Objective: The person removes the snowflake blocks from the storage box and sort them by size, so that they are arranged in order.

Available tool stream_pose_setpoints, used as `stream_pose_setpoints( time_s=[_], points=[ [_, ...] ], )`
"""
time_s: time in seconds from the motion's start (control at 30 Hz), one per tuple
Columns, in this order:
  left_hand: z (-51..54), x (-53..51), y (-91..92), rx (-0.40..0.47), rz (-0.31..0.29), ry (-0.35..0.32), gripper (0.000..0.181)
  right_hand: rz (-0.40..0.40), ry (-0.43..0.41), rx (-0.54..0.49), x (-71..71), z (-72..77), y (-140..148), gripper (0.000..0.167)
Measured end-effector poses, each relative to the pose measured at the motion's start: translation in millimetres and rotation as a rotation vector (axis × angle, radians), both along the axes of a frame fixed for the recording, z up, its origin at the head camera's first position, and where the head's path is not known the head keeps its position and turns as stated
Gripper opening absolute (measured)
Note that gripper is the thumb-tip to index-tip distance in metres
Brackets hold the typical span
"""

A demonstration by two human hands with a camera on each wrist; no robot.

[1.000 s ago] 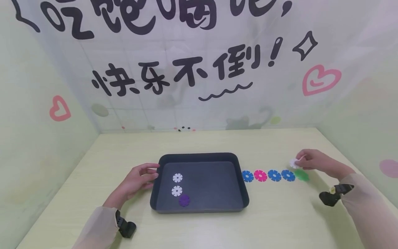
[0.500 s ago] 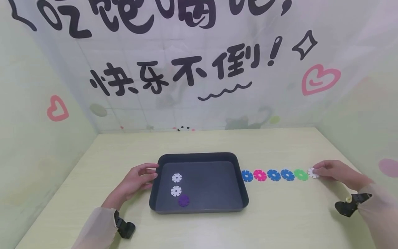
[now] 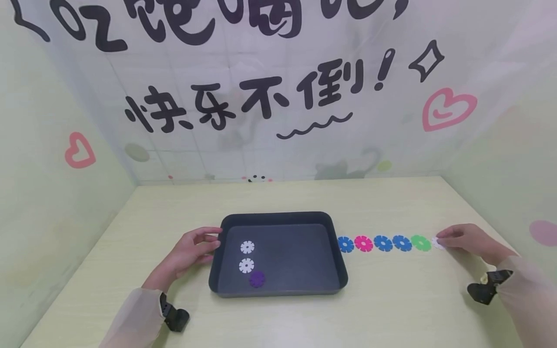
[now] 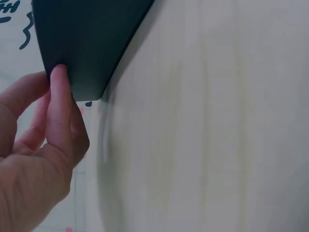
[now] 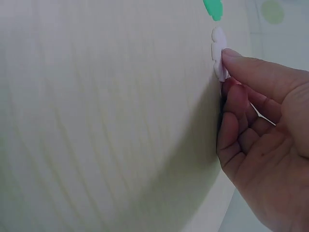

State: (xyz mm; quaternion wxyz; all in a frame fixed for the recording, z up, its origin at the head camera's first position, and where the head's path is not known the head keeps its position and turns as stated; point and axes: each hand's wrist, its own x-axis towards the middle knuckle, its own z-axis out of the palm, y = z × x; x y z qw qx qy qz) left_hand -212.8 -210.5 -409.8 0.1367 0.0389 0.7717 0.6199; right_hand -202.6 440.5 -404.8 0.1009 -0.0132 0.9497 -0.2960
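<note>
My right hand pinches a white notched snowflake building disc between thumb and fingers, low at the tabletop, at the right end of a row. The fingers partly cover it in the head view. Just left of it lies a green disc, then two blue discs, a pink disc and another blue disc beside the tray. My left hand holds the left rim of the dark grey tray; its thumb lies on the outer wall in the left wrist view. In the tray are two white discs and a purple disc.
The pale wooden table runs under everything. A printed backdrop with lettering stands along its back, and light walls rise at both sides. A black wrist camera sits on each forearm.
My right hand has carried the white disc right and down, from above the green disc to the table at the row's end. The left hand and tray stay put.
</note>
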Motion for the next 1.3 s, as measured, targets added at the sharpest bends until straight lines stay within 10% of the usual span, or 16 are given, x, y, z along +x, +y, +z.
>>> stream_pose_setpoints(
  time_s=[0.47,1.3],
  points=[
    [0.7,0.8,-1.1,0.018,-0.003,-0.005,0.05,0.041,0.063,-0.084,-5.2,22.0,-41,0.042],
    [-1.6,-0.6,0.2,0.029,-0.003,-0.001,0.049,0.743,0.124,-0.19,-23.3,75.3,-287,0.017]
  ],
)
